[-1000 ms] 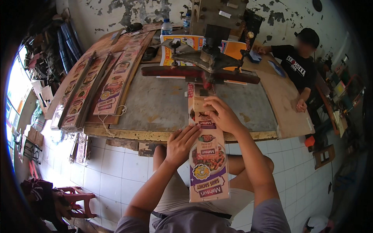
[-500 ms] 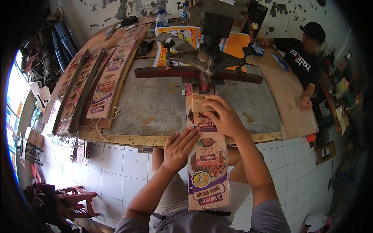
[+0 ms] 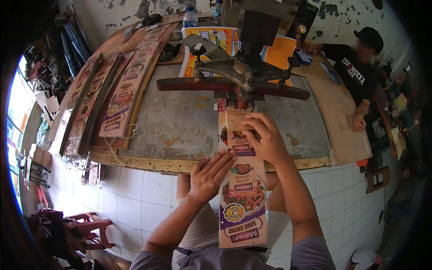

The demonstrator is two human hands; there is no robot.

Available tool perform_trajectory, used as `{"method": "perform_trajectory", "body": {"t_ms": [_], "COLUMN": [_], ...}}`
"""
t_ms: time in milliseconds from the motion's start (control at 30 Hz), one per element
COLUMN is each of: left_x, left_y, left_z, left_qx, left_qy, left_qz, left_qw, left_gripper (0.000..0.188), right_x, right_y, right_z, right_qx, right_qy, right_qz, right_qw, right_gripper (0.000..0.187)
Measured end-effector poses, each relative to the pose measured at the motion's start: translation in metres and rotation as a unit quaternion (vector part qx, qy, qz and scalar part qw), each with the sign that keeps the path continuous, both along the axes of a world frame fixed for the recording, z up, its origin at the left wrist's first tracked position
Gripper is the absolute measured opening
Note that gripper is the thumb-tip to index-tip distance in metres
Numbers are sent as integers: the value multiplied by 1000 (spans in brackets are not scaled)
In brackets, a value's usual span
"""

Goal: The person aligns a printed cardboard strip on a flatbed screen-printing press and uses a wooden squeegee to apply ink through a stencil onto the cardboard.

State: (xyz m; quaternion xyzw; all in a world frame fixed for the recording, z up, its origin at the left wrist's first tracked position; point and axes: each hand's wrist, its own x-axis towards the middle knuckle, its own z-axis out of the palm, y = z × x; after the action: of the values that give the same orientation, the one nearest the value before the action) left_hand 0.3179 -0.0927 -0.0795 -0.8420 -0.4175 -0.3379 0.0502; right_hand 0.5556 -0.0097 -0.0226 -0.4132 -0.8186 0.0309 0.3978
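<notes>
While your open left hand (image 3: 208, 176) rests fingertips on the printed strip (image 3: 243, 211), running 12 to 6 o'clock, your right hand (image 3: 270, 140) touches the wooden block (image 3: 235, 121), grip unclear; apparently you're aligning, which next calls for steadiness.

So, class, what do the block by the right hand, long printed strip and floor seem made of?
Block: probably bare wood, matte; plain tan surface. Printed strip: perhaps glossy card in clear plastic, given its transparent edge. Floor: likely glazed tile, shiny; joint lines.
</notes>
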Motion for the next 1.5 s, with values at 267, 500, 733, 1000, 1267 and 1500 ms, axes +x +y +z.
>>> {"method": "perform_trajectory", "body": {"t_ms": [267, 500, 733, 1000, 1267, 1500], "left_x": [1, 1, 1, 2, 6, 10], "left_y": [0, 1, -1, 0, 0, -2], "left_z": [2, 1, 4, 2, 3, 10], "left_qx": [2, 13, -3, 29, 22, 37], "left_qy": [-2, 5, 1, 8, -16, -17], "left_qz": [2, 7, -1, 12, -5, 11], "left_qw": [1000, 1000, 1000, 999, 1000, 999], "left_gripper": [47, 44, 49, 40, 44, 38], "right_x": [1, 1, 3, 2, 36, 36], "right_y": [0, 0, 2, 1, 11, 14], "right_z": [-1, -1, -4, -4, -17, -37], "right_qx": [1, -2, -7, 5, -24, -48], "right_qy": [0, -7, 9, 20, 151, -3], "right_qz": [-1, -3, -6, -1, -155, -157], "right_qw": [1000, 1000, 1000, 1000, 976, 986], "right_gripper": [26, 28, 25, 22, 14, 35]}}
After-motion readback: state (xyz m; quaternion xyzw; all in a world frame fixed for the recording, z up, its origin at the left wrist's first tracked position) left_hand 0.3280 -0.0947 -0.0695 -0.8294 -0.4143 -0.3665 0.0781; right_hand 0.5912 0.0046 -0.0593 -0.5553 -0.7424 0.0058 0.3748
